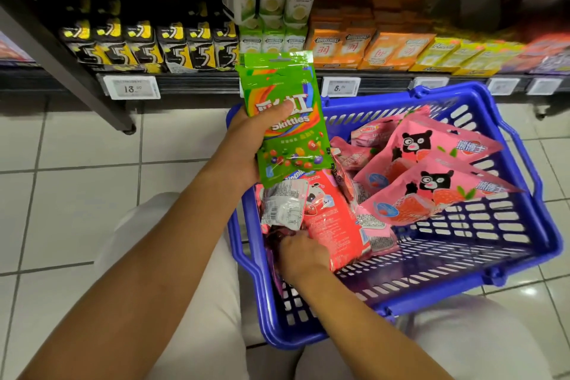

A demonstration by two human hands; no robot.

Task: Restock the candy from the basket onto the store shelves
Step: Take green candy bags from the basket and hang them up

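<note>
Setting: tiled shop floor, blue basket [505,271] standing near, just in front of the low store shelves [277,83] stocked with gum boxes.
Left hand [246,145]: its grip is closed round green Skittles bags [287,120], thumb across the front, held upright above the basket's far-left corner.
Long axis: vertical, top edge toward the shelves beyond.
Right hand [300,251]: down in the basket's near-left end, fingers curled on a dark wrapper [276,237] beside a red packet [333,219].
Other candy: pink bear bags [431,182] to the right.
Nearer the shelves: left hand.
</note>
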